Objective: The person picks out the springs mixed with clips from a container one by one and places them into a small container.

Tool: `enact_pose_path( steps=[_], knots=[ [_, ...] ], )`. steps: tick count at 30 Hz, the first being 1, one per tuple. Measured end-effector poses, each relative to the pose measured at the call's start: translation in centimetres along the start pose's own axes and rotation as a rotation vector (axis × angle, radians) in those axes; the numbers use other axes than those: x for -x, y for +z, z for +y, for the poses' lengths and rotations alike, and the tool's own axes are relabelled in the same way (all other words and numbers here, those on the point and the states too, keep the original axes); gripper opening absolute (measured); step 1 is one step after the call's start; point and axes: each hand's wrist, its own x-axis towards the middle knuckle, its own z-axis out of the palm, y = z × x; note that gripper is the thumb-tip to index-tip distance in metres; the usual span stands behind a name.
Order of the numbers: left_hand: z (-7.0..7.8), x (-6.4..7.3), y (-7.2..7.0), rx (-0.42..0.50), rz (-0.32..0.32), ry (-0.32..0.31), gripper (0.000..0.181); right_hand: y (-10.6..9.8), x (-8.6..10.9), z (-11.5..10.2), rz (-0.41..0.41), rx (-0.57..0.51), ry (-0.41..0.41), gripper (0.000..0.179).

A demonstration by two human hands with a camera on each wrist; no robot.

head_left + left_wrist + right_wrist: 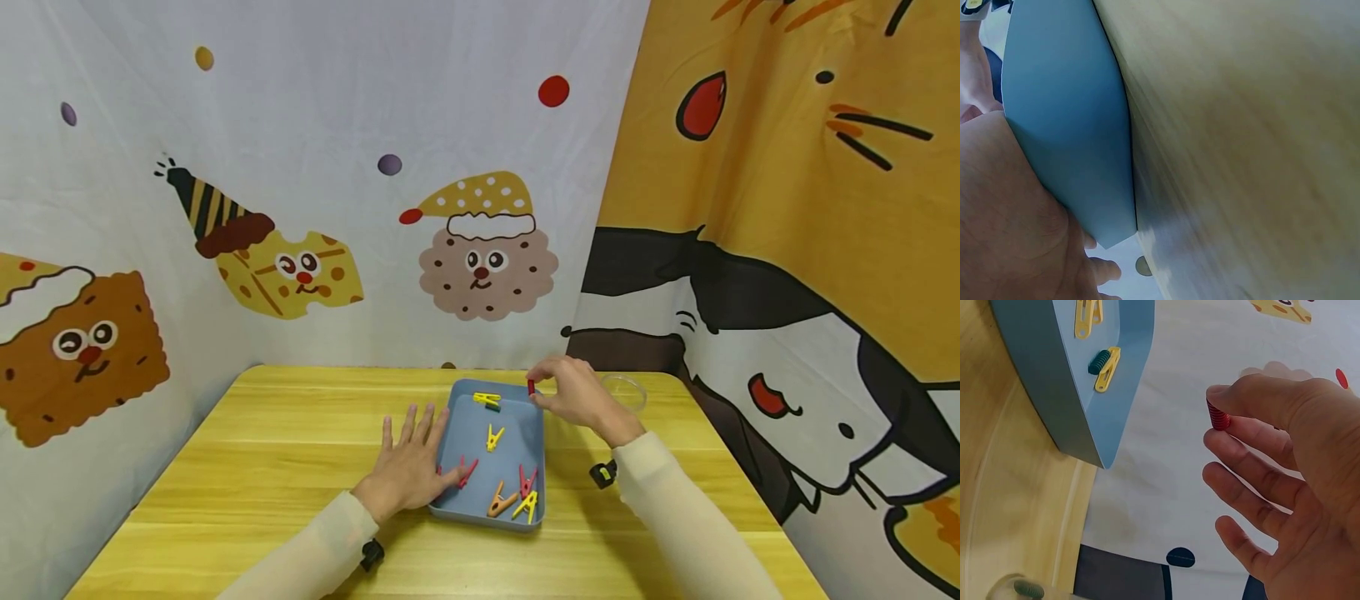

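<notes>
Pinching small red peg (531, 387) between thumb and forefinger, right hand (576, 395) hovers above far right corner of blue tray (534, 417); other fingers loosely spread. Left hand (407, 463) lies flat on wooden table (285, 450), fingers straight and fanned apart, thumb side against tray's left wall. Inside tray: yellow-green peg (487, 401) near far end, yellow peg (493, 437) mid-tray, red peg (467, 472) by left thumb, orange peg (500, 502), red and yellow pegs at near right corner. Clear round dish (626, 392) stands just beyond right hand.
</notes>
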Motion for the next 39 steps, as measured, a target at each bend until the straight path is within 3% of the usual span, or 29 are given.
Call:
enact_pose_path(
  steps=[19,39],
  knots=[
    [0.0,0.0,0.0,0.009,0.015,0.007,0.107,-1.4,1.1,1.7,0.051,-0.004,0.014,0.028],
    [-0.1,-0.2,0.2,0.014,0.011,0.001,0.108,-2.6,2.6,4.2,0.071,0.027,0.087,0.029]
  ],
)
